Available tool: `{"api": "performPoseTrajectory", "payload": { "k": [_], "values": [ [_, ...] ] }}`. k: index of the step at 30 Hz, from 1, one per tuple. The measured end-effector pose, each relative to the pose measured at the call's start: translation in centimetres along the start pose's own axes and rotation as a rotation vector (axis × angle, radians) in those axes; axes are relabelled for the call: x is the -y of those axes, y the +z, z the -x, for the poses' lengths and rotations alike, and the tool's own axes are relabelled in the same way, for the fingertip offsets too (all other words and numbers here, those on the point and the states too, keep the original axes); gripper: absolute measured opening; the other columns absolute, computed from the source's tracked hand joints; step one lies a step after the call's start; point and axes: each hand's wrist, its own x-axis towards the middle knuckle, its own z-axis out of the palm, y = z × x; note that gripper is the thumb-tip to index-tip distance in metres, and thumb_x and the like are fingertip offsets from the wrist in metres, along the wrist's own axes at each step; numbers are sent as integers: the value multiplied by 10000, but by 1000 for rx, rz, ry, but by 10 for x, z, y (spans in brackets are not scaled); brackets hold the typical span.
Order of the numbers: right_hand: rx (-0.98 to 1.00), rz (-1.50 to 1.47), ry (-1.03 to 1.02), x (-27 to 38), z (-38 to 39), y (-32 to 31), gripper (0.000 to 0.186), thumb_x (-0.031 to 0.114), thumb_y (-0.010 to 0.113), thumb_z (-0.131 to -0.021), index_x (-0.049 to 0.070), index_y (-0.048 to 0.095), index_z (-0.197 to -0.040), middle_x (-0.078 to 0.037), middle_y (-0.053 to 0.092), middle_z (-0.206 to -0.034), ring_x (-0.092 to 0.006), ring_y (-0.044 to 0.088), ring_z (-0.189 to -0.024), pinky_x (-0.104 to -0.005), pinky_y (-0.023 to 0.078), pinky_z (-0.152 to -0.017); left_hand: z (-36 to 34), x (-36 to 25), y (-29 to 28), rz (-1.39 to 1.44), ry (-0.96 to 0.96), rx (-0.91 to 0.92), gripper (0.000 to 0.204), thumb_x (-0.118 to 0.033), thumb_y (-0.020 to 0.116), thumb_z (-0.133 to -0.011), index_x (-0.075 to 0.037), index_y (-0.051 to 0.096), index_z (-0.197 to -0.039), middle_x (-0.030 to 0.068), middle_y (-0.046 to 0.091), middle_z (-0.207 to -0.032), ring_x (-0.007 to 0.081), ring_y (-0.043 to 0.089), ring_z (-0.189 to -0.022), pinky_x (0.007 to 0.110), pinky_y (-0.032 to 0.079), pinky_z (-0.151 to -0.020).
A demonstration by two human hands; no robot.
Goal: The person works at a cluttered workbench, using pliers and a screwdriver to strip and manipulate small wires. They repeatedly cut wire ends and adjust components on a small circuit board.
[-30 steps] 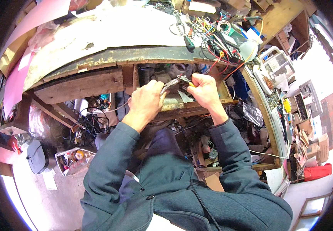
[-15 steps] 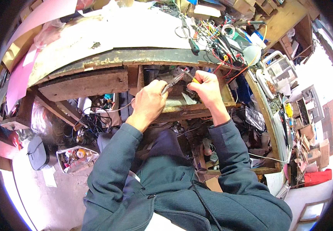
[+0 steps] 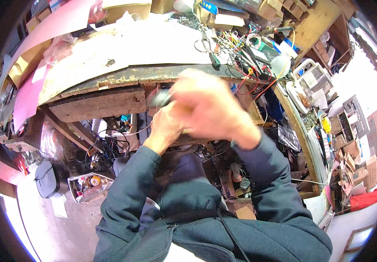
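The right hand (image 3: 210,102), blurred, overlapped the left hand (image 3: 166,126) just in front of the front edge of the tabletop (image 3: 153,74); the left was partly covered, and I cannot tell whether either was clenched or what it grasped. A dark, blurred object (image 3: 159,99) showed just beyond the left hand, near that front edge, too smeared to identify. Toward the tabletop's right end lay tangled wires (image 3: 234,41), with a dark-handled tool (image 3: 215,60) near the front edge.
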Motion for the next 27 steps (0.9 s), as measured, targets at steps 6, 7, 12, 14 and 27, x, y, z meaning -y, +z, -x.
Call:
{"api": "performPoseTrajectory", "payload": {
  "k": [6,7,12,14,27],
  "values": [
    [116,-39,17,31,18,41,155,125,716,-739,53,596,-804,-121,564,-863,-326,588,-815,-424,486,-678,4,24,-2,39,170,-4,246,-227,684,-876,-74,660,-1067,181,685,-949,363,686,-887,429,540,-760],
    [62,-45,80,23,24,45,147,95,707,-745,39,603,-831,-129,571,-856,-331,595,-801,-423,487,-667,3,25,-2,34,166,-8,238,-223,681,-877,-76,664,-1063,185,688,-946,366,688,-882,430,541,-762],
    [-279,-123,323,-16,55,41,145,26,715,-782,10,571,-784,-116,512,-704,-264,511,-597,-359,423,-549,-11,5,-9,249,-147,-21,159,-163,644,-909,-44,699,-999,180,680,-806,287,648,-710,390,503,-674],
    [-495,-202,509,-36,69,46,183,36,756,-820,10,581,-774,-58,469,-671,-161,455,-594,-305,378,-542,-15,-4,-13,281,-205,-3,138,-150,638,-932,-28,692,-965,100,618,-741,186,564,-676,344,459,-638],
    [-621,-1071,855,-80,97,83,169,30,776,-860,79,616,-839,60,604,-738,5,421,-572,-179,316,-499,-17,-3,-15,302,-261,147,230,-216,627,-991,-25,681,-1107,8,660,-832,67,543,-769,262,458,-695]
  ]
}}
